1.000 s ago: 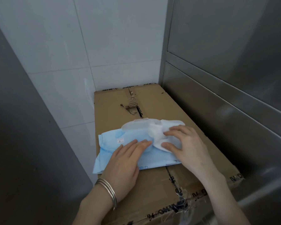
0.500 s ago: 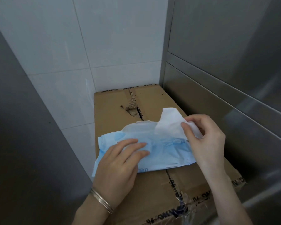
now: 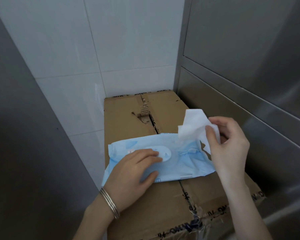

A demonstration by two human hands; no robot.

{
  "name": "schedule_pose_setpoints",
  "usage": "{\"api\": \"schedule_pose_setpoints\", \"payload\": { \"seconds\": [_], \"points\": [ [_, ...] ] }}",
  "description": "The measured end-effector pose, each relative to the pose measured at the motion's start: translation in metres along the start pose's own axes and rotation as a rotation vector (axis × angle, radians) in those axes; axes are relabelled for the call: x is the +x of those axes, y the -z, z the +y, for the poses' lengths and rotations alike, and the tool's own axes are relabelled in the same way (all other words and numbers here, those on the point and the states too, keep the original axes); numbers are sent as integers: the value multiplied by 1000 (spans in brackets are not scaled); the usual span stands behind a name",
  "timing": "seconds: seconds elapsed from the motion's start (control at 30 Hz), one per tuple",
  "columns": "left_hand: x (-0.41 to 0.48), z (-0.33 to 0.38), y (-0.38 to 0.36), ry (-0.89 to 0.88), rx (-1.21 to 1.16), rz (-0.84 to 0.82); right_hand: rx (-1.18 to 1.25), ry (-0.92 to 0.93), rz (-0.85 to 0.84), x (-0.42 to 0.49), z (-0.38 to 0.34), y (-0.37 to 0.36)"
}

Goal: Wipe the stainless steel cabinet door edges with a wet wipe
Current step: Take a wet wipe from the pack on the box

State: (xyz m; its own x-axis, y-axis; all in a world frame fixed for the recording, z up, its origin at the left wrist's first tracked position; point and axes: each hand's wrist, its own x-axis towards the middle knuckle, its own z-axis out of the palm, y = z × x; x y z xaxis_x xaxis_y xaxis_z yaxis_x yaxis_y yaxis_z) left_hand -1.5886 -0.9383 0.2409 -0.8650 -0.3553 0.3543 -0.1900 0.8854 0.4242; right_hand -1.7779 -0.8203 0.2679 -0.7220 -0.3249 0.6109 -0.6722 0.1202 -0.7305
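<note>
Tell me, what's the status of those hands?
Right hand pinching wet wipe above wipe pack. Left hand pressing pack onto cardboard box. Cabinet door beside, untouched; nothing blocking.

A person's left hand (image 3: 133,172), bangles (image 3: 109,202) at the wrist, presses flat on a blue wet-wipe pack (image 3: 185,163) lying on a cardboard box (image 3: 128,122), while the right hand (image 3: 229,146) pinches a white wet wipe (image 3: 192,125) beside a stainless steel cabinet (image 3: 241,49).
</note>
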Motion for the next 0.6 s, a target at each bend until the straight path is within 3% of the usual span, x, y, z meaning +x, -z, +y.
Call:
{"api": "schedule_pose_setpoints", "payload": {
  "seconds": [0.17,0.27,0.43,0.6],
  "points": [
    [-7,-5,-6,16,-16,-37,-39,-11,-12,-1,-2,-2],
    [-8,-2,-8,31,1,-1,-38,-7,-108,-6,-3,-8],
    [-7,-3,-8,46,-6,-77,-89,-9,-246,-12,-4,-15],
    [-7,-9,7,92,-74,8,84,-82,-313,-10,-10,-13]
  ]
}}
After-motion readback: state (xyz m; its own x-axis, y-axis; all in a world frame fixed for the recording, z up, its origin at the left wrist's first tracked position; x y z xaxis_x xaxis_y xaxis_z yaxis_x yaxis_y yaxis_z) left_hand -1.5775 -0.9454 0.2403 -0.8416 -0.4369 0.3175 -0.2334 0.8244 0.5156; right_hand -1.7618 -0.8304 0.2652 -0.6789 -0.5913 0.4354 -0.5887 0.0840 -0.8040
